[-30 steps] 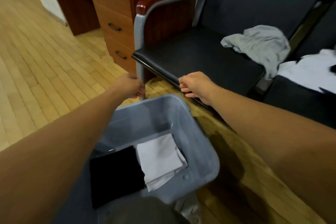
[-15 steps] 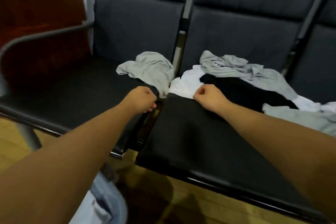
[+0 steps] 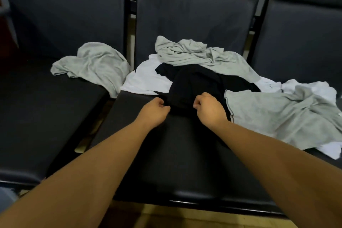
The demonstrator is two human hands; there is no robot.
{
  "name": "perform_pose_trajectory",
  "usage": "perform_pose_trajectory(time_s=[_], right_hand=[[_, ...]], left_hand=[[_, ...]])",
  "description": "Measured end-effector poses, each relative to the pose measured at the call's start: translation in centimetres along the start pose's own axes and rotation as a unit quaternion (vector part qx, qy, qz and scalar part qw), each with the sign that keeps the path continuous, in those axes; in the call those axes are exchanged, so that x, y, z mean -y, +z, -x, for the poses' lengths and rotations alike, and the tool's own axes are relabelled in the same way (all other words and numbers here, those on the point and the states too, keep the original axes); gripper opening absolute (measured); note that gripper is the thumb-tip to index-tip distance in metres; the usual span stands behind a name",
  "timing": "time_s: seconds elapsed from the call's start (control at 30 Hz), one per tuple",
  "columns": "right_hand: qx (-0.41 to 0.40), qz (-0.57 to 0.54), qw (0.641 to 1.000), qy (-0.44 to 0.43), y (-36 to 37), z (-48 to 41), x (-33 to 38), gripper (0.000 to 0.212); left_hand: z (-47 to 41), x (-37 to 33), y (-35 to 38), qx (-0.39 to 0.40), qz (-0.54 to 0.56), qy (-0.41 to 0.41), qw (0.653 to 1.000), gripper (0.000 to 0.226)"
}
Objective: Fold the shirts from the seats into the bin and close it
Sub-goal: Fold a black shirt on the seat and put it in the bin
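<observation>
Black shirt (image 3: 194, 87) lies on the middle seat (image 3: 157, 153), its near hem right betw. both hands and just ahead of the knuckles. Left hand (image 3: 154, 110) sits at the hem's left corner, fingers curled in narrow; right hand (image 3: 208, 106) at the right corner, likewise curled. Can't tell if either has actually pinched cloth yet (black on black, edge hard to read), though both touch or nearly touch it. Neither hand is clearly nearer; they flank it evenly. Shirt's long axis runs away from the person toward the backrest, so my read is the coming move is a two-corner grab w/ a pull toward the seat's bare front.

To the right, a grey shirt (image 3: 277, 114) spreads over the gap to the next seat, its edge just beside the right wrist. Further back, a white shirt (image 3: 148, 77) lies under the black one, and a crumpled grey shirt (image 3: 194, 53) tops the pile near the backrest. On the left seat (image 3: 37, 116), another grey shirt (image 3: 94, 65) lies bunched, well apart from the hands. Bin not in view.
</observation>
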State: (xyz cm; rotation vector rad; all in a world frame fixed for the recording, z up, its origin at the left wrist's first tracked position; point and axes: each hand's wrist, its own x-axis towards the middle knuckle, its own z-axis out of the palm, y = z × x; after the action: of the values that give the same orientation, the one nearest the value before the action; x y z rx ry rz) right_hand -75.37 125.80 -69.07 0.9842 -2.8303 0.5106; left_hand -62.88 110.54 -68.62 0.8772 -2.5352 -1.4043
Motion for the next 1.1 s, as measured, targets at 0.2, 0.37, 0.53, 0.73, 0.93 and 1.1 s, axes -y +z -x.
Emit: perform_pose_trajectory(time_s=[0.2,0.37,0.53,0.73,0.93,1.1], right_hand=[[0.011,-0.272,0.96,-0.06,-3.7,2.4,4.8,0.016],[0.084,-0.371,0.922,-0.07,-7.1,6.2,6.4,0.015],[0.028,-0.377,0.925,-0.026,-10.3,8.8,5.9,0.02],[0.021,-0.354,0.931,-0.086,-14.2,11.8,8.1,0.019],[0.109,-0.064,0.975,-0.181,-15.4,14.9,7.7,0.026],[0.09,-0.054,0.994,-0.013,-13.7,16.4,2.4,0.014]], left_hand=[[0.4,-1.8,0.4,0.035,0.357,-0.123,0.925,0.044],[2.4,-3.6,-0.6,0.1,0.497,-0.125,0.853,0.019],[5.5,-6.5,-3.9,0.038,0.548,-0.043,0.835,0.022],[11.2,-8.9,-7.9,-0.071,0.573,-0.009,0.817,0.035],[16.2,-5.6,-10.5,-0.146,0.519,-0.033,0.842,0.039],[18.1,-2.1,-11.6,-0.179,0.389,-0.019,0.903,0.039]])
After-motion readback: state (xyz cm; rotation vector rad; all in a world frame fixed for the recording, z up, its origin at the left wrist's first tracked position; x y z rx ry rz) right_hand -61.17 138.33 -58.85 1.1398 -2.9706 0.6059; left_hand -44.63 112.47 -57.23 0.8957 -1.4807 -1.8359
